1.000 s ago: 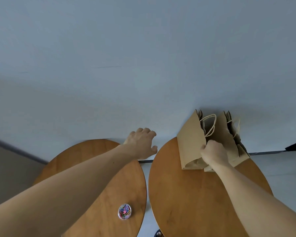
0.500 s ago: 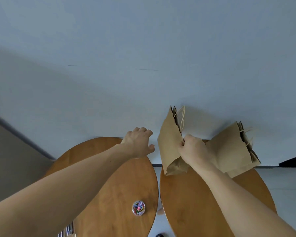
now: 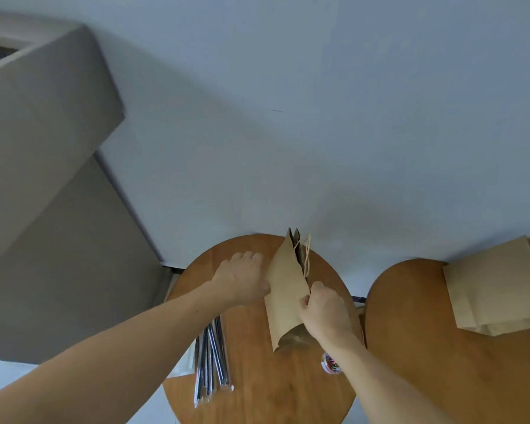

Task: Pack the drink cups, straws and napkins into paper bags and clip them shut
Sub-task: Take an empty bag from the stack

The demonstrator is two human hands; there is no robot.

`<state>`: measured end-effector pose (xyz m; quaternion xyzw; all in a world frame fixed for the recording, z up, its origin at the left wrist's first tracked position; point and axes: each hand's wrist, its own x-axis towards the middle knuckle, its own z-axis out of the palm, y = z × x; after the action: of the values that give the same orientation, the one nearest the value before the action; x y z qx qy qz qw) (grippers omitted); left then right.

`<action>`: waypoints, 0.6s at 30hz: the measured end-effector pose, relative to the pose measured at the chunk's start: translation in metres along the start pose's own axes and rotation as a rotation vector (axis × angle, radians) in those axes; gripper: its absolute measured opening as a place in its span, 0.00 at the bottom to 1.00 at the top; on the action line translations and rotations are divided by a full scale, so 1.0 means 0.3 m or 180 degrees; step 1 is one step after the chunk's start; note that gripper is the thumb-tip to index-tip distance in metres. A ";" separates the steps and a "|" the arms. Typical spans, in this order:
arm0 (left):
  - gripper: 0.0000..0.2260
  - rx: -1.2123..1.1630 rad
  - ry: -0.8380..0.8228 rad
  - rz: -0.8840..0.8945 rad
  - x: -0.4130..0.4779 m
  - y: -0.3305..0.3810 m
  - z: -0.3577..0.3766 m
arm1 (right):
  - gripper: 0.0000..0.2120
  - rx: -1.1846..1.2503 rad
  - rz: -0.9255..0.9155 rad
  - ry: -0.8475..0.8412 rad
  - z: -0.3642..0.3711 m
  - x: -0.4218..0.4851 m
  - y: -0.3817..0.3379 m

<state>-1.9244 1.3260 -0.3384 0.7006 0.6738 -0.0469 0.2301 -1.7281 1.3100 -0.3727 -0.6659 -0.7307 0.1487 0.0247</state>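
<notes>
Right hand [image 3: 322, 313] pinches the right edge of one bag [image 3: 285, 289] about halfway up, thumb and fingers curled on the paper. Left hand [image 3: 242, 280] sits against the bag's left side with the thumb on it; can't tell whether its fingers actually grasp, the paper hides them. Bag is held over the far half of the left table [image 3: 257, 393], mouth pointing far and up, rope handle loose at the top, folded base toward the near side. It looks flat, gussets not yet spread. Straws [image 3: 211, 365] in clear wrappers lie on the same table, near-left, partly under the left forearm. Clip tub [image 3: 329, 365] is near-right, half hidden by the right forearm. Spare bags [image 3: 496, 295] are stacked flat on the right table [image 3: 426, 347], well apart. No cups or napkins in view. My read: step in hand is opening the first bag, so packing hasn't started. Next move needs both hands pulling the mouth apart, the base pushed out square, and the bag stood on the table so it stays up without support. Risk: thin paper creases or tips if let go before the base is flat.
</notes>
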 end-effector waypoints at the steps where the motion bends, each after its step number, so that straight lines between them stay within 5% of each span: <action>1: 0.23 0.0011 -0.0042 0.0013 -0.008 -0.014 0.016 | 0.06 -0.0003 0.0019 -0.0106 0.024 -0.016 -0.017; 6: 0.29 0.0025 -0.0155 0.0127 -0.026 -0.055 0.083 | 0.12 0.0117 0.0049 -0.0537 0.080 -0.086 -0.040; 15: 0.35 0.0091 -0.0420 0.0215 -0.018 0.000 0.117 | 0.39 0.0349 -0.0059 -0.0672 0.057 -0.032 0.059; 18: 0.38 0.0095 -0.0497 0.0180 -0.005 0.031 0.128 | 0.36 0.0492 -0.0038 -0.0751 0.052 -0.006 0.081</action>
<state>-1.9063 1.3099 -0.3697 0.7169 0.6330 -0.1049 0.2726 -1.7081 1.3069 -0.3936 -0.6356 -0.7188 0.2816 -0.0093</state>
